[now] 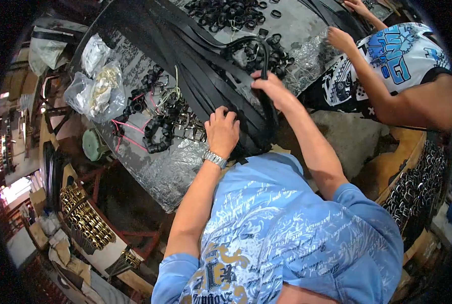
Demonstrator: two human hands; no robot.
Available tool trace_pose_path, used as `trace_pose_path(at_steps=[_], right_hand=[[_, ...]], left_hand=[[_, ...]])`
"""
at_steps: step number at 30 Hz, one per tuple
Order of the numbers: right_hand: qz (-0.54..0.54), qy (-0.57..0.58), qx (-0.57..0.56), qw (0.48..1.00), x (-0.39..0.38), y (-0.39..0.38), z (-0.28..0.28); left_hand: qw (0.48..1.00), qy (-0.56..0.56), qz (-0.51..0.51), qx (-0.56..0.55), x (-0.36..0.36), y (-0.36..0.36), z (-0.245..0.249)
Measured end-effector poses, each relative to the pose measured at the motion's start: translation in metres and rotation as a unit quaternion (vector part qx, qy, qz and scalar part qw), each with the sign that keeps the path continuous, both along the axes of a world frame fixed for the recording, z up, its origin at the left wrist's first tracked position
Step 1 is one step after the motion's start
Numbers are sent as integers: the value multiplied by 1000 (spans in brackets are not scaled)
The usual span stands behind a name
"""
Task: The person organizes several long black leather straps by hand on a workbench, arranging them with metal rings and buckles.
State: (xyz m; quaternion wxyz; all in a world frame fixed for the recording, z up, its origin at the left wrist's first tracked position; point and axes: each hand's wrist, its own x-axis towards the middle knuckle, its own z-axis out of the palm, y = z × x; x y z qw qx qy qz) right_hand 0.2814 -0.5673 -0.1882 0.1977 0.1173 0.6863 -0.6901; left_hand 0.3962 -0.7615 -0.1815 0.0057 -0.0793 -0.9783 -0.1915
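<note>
Black strap leather, or something that looks like it, lies right under both your hands: the bent strap (265,63) rises in an arch through your right hand (270,90), and its fingers look curled closed around it. Your left hand (222,133) lies palm down with its fingers a little spread, on the near part of the long strips (195,61), just left of that grip. Lean on that flat palm as an anchor, so the strips beneath don't drag when you draw on the one strap, and guide its arch in a loose curve rather than a sharp fold. Mind the buckles (188,121) just left of your left hand, since a strip could snag there. Beyond the right-hand grip, small black loops (226,14) lie heaped on the table (297,23); a wide swing could scatter them. Farther right, give the co-worker's hand (340,40) room.
</note>
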Motion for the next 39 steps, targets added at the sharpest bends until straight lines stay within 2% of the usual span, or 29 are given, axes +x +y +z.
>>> trace_pose_path(at_steps=[2,5,9,11,12,13,16,19,22,23,24,25,26,30,33,36,39], right_hand=[[-10,-21,-51,998,-13,14,7],[-3,92,78,993,-32,23,10],[131,86,222,962,-12,15,37],[172,112,316,926,4,3,2],[188,123,365,904,12,-9,3],[226,77,394,888,19,-18,6],[226,143,431,862,36,-35,-14],[239,64,415,875,24,-33,-11],[193,102,317,923,-5,-3,-56],[179,67,301,934,-9,3,-31],[97,91,236,963,-13,4,-40],[97,58,183,977,-17,14,-46],[95,25,129,987,-20,18,-30],[127,33,135,982,-15,16,-12],[125,31,175,976,-9,6,-27],[175,9,197,965,-1,1,-15],[196,24,277,941,2,-3,-33]], left_hand=[[1000,18,-1,7,0,1,-4],[1000,19,0,11,1,2,-3],[1000,1,5,-4,0,2,0],[1000,-1,12,-7,0,5,0],[1000,2,15,-6,-1,6,-1],[1000,6,18,-4,-1,8,-2],[1000,17,19,-2,-1,7,-5],[999,30,14,7,1,5,-7],[1000,26,9,15,0,3,-8],[1000,21,9,16,0,3,-8],[1000,23,8,17,0,3,-8],[999,24,8,19,1,3,-8],[999,27,8,19,1,3,-8],[1000,7,8,11,0,3,-6],[1000,3,7,8,0,3,-8],[1000,-4,11,3,-2,4,-6],[1000,-4,11,5,-2,4,-6]])
